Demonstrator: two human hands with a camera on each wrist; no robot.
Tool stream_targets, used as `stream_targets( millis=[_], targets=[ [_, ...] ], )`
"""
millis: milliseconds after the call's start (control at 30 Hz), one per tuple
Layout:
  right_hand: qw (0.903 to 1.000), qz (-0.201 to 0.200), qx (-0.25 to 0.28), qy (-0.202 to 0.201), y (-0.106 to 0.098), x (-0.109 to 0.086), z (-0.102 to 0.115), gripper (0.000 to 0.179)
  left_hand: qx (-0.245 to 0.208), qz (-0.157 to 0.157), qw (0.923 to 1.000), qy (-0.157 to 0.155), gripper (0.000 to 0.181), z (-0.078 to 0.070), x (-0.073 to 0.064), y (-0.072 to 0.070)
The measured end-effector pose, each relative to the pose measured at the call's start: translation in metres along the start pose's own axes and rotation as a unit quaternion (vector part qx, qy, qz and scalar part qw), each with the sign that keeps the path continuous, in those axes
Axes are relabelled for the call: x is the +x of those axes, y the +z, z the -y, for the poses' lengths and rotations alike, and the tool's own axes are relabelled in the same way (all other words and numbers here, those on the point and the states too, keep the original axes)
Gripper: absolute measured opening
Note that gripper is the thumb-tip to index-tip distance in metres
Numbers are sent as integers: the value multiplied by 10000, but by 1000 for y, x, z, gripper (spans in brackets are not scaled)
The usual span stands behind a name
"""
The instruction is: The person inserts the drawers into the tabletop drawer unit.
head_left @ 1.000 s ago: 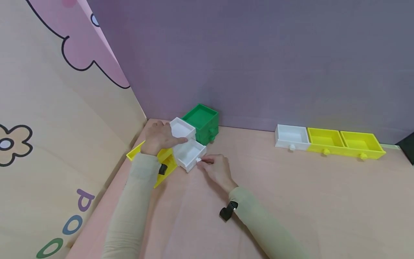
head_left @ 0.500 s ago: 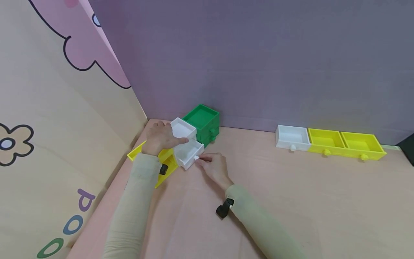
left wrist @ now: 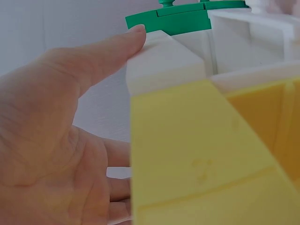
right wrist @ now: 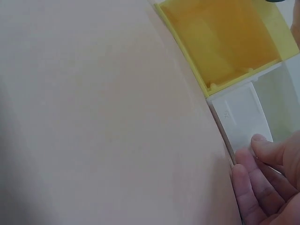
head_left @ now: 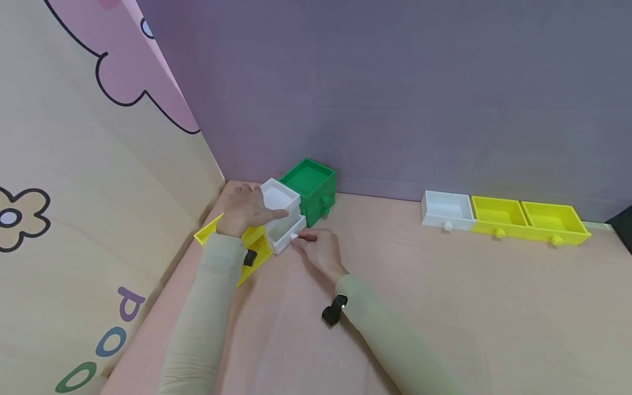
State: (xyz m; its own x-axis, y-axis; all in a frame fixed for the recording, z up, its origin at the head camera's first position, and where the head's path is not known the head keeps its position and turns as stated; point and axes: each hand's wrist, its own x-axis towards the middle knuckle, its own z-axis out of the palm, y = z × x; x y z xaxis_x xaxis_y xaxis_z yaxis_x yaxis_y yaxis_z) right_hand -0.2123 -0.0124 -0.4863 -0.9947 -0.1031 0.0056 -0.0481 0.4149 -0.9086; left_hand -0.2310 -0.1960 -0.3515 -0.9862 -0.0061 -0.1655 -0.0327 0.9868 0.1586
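Observation:
My right hand [head_left: 321, 249] pinches the small white knob of a white drawer [head_left: 288, 233], which stands partly out of its white casing [head_left: 280, 193]. In the right wrist view the fingers hide the knob, beside the drawer's white wall [right wrist: 239, 117]. My left hand [head_left: 242, 211] holds the joined casings, its thumb on the white one. Its fingers pass behind a yellow casing [left wrist: 197, 150] in the left wrist view, their tips hidden. That yellow casing has an open, hollow front and adjoins the white one.
A green drawer unit [head_left: 311, 189] with knobs stands against the white casing, by the back wall. Farther right along that wall are a white drawer [head_left: 446, 208] and two yellow drawers [head_left: 498, 214] in a row. A decorated wall panel [head_left: 99, 192] rises on the left.
The white drawer has slid farther into its casing, moving left and away from the viewer, with my right hand following on the knob. My left hand has stayed in place.

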Motion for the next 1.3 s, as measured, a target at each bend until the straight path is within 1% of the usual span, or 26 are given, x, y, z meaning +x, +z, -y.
stream_targets(
  millis=[233,433,600,800,1000,1200,1300],
  targets=[
    [9999,-88,-141,25,4,5,2,20,-66,11,10000,28,84,-1,1,2],
    [9999,-69,-58,44,5,7,5,20,-171,-72,9998,6,83,-1,-1,2],
    [10000,-47,-61,55,5,7,3,21,-213,-58,9997,52,84,-2,-1,2],
    [9999,-1,-39,106,4,6,1,22,-155,-73,9998,43,84,-1,-2,2],
    [9998,82,143,149,3,5,1,24,-128,-103,9998,61,83,0,-1,1],
    [9979,136,559,300,-5,-1,-2,21,-139,-100,9998,60,82,1,-1,2],
    [9983,98,545,164,-13,-4,-7,20,-110,-84,9999,46,81,2,0,1]
  ],
)
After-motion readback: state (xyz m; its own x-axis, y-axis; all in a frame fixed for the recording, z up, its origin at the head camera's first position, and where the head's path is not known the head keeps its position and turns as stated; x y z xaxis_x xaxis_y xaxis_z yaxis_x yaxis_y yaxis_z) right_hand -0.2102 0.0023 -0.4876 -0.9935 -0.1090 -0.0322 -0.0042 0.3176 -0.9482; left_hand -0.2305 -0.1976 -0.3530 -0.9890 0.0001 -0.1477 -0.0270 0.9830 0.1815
